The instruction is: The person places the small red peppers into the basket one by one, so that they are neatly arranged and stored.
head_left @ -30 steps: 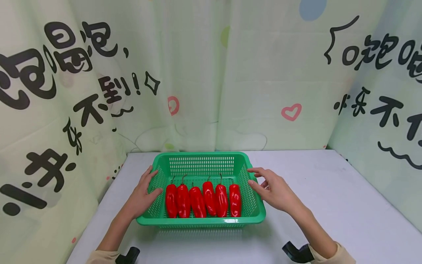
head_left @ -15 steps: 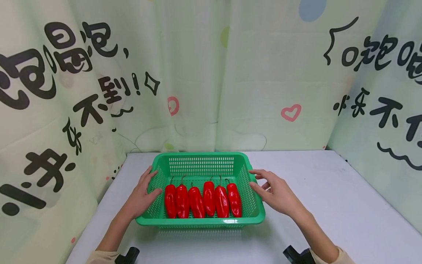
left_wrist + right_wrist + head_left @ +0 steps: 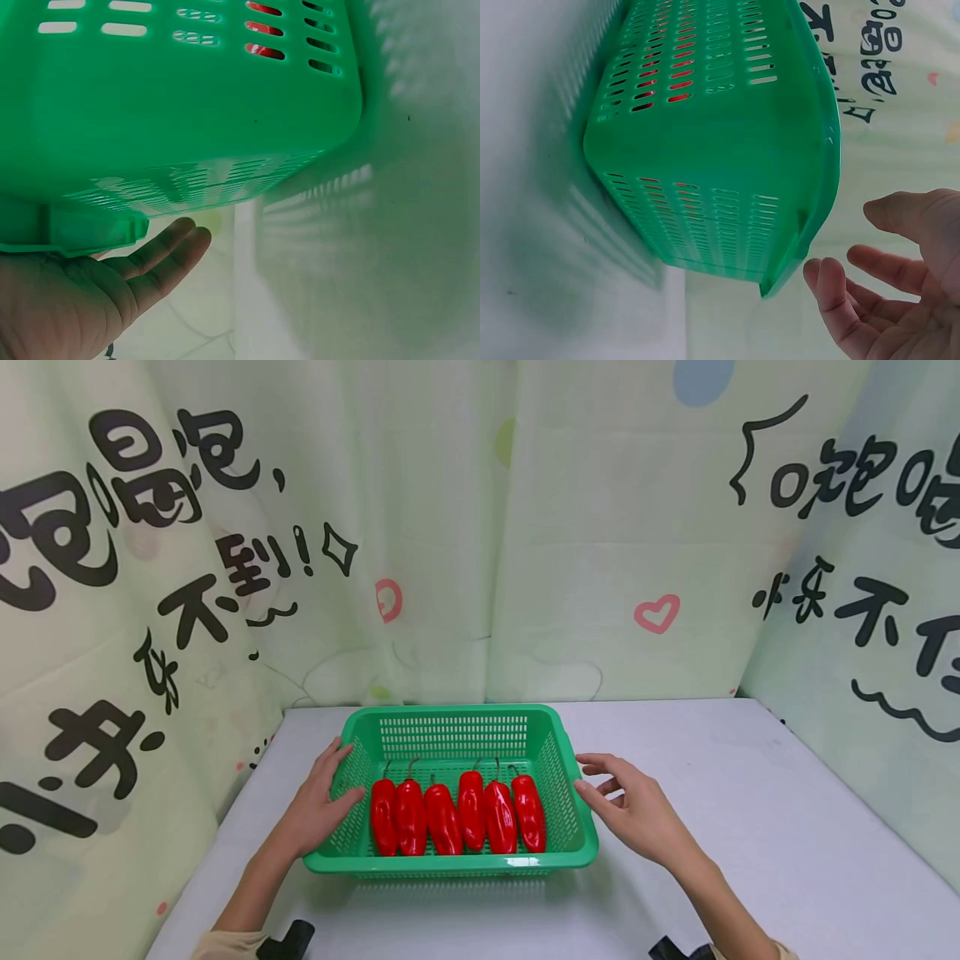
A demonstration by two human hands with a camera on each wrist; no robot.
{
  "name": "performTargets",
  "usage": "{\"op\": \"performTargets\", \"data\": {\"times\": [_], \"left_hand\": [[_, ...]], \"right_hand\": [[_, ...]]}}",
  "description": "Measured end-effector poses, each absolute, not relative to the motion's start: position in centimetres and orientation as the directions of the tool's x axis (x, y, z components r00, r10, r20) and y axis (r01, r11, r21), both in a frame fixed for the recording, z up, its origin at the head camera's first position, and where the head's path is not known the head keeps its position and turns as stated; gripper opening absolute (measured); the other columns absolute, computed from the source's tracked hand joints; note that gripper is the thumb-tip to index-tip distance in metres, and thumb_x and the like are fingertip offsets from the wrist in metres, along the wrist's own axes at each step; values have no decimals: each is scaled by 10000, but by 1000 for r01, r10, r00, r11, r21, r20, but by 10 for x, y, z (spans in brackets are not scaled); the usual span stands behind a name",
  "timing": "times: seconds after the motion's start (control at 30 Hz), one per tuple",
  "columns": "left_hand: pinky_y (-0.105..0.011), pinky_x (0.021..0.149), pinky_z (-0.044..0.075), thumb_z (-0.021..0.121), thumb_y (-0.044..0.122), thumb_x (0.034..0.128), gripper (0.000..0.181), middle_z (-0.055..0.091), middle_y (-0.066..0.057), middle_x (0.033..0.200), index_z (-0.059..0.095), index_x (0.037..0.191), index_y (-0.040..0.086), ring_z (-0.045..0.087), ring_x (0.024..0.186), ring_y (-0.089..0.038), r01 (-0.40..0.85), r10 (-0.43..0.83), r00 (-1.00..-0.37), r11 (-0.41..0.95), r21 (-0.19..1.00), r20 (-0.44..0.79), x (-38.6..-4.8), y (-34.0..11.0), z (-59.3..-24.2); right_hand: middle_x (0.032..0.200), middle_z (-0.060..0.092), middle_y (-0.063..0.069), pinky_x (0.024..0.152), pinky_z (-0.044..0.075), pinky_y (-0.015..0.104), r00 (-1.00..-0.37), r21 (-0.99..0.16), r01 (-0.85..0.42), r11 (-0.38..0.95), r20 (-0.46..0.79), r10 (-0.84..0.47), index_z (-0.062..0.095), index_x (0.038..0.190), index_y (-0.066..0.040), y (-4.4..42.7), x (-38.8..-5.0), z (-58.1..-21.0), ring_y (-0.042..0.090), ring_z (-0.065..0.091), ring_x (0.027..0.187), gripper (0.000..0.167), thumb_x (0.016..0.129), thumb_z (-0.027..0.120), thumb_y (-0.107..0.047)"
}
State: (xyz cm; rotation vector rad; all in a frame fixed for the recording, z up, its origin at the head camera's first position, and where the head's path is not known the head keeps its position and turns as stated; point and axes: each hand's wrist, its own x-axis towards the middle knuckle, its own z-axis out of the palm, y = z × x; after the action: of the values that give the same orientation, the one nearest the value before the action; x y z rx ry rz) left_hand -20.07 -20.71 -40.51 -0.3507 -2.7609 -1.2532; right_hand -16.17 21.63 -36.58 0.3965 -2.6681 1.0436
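Note:
A green plastic basket (image 3: 450,863) sits on the table with several glossy red peppers (image 3: 471,810) in a row inside, stems pointing away from me. At the basket's left rim rests my left hand (image 3: 318,802), thumb over the edge and fingers extended along the outside; the left wrist view shows the palm (image 3: 60,307) against the rim from below. My right hand (image 3: 633,810) hovers just off the right rim, fingers loosely bent and holding nothing. In the right wrist view a gap separates its fingers (image 3: 832,300) from the basket wall (image 3: 705,142).
A white table (image 3: 750,810) extends to both sides and in front of the basket. Behind it hangs a pale green curtain (image 3: 435,527) with black lettering and pink hearts. Black wrist mounts (image 3: 288,941) show at the lower edge.
My right hand has drawn slightly right, away from the basket rim. The rightmost pepper leaned over from upright to tilted in the first half second. My left hand stays at the left rim.

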Motion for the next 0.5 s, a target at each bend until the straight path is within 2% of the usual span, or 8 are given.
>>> {"op": "performTargets", "data": {"times": [0.2, 0.5], "left_hand": [[-744, 1080, 330, 598, 195, 1002, 703, 134, -256, 1676, 267, 1587, -9, 216, 1495, -518, 257, 175, -966, 659, 707, 188, -198, -209, -403], [-763, 1065, 332, 601, 212, 996, 694, 206, -296, 1644, 296, 1576, -16, 251, 1463, -540, 283, 175, -958, 699, 657, 228, -196, -209, -399]], "right_hand": [[1214, 701, 138, 750, 580, 237, -929, -614, -331, 716, 344, -135, 612, 1364, -69, 219, -158, -366, 225, 691, 975, 421, 992, 693, -247], [1310, 666, 73, 782, 596, 283, -898, -570, -382, 727, 416, -145, 607, 1360, -65, 230, -156, -368, 219, 693, 1010, 409, 1009, 666, -266]]}}
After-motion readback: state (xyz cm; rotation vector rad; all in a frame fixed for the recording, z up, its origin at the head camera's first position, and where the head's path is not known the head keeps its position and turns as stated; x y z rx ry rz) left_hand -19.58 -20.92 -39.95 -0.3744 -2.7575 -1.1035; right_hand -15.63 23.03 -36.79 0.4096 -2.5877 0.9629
